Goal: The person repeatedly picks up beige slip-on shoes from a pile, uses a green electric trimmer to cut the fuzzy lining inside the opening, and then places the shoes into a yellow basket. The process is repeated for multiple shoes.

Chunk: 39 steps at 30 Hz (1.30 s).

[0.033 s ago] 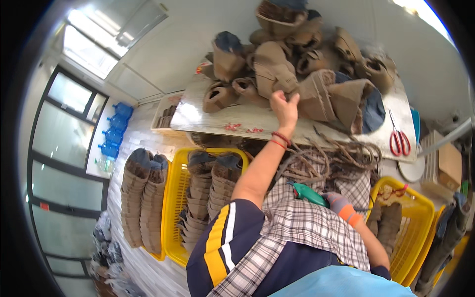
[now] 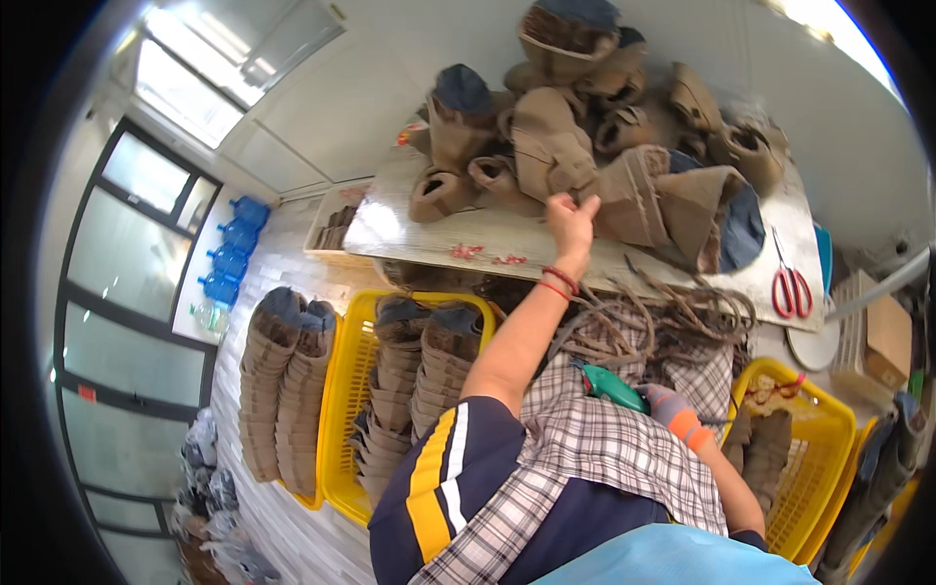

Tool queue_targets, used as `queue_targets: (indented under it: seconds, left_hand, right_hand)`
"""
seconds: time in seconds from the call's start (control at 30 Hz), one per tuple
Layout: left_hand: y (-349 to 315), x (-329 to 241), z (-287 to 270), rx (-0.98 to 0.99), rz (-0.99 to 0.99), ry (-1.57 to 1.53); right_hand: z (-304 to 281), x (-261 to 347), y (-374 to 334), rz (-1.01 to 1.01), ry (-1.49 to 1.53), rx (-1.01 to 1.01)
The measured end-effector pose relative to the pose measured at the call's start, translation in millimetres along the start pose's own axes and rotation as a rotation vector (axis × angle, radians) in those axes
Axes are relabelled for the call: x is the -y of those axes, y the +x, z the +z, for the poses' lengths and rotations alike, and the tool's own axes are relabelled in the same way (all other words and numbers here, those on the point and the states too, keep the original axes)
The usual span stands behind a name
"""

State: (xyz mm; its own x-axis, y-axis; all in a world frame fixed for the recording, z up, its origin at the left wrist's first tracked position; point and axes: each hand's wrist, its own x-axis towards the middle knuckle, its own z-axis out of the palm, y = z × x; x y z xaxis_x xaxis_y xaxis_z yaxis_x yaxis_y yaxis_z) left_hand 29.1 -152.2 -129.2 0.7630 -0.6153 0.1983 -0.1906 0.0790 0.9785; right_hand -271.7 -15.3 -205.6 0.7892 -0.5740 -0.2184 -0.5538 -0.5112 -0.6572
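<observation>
On the tabletop (image 2: 409,232), at the left hand's (image 2: 572,229) 12 o'clock, a brown boot upper (image 2: 548,136) lies with its long axis from 11 to 5 o'clock, its lower end pinched in the fingers. The gloved right hand (image 2: 673,409) grips a green tool (image 2: 612,387), nose toward 10.

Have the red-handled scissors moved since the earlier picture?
No. Against the right edge of the table, the red-handled scissors lie in the same spot; only the whole view has shifted slightly.
</observation>
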Motion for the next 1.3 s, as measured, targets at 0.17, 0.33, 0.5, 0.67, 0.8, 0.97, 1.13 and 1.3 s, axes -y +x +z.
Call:
queue_targets:
  seconds: [0.17,0.33,0.5,0.67,0.8,0.97,1.13,1.3]
  left_hand:
    - [-5.8,-9.0,-3.4,0.345,-0.333,-0.482]
    - [0.1,-30.8,-1.9,0.383,-0.134,-0.424]
    - [3.8,-60.1,-49.3,0.337,-0.322,-0.647]
    - [15.1,-61.0,-102.4,0.393,-0.579,-1.015]
    - [15.3,-78.7,-141.5,0.31,-0.586,-1.08]
    - [32.2,-92.7,-197.6,0.323,-0.498,-1.201]
    - [15.9,-126.9,-196.9,0.403,-0.605,-1.239]
    - [-6.4,-142.9,-168.3,0.463,-0.671,-1.206]
  right_hand:
    - [-21.8,44.4,1.2,0.181,-0.2,0.119]
    - [-60.6,59.1,-16.0,0.095,-0.094,-0.141]
    - [-97.9,52.4,-31.2,0.155,0.024,-0.432]
    - [-116.6,28.8,-31.1,0.226,0.138,-0.617]
    - [-125.6,24.4,-26.4,0.2,0.296,-0.686]
    - [-137.4,30.2,-12.7,0.023,0.111,-0.777]
    - [-170.7,58.4,-10.4,-0.198,-0.12,-0.835]
    - [-186.1,60.6,-12.3,-0.329,-0.396,-1.015]
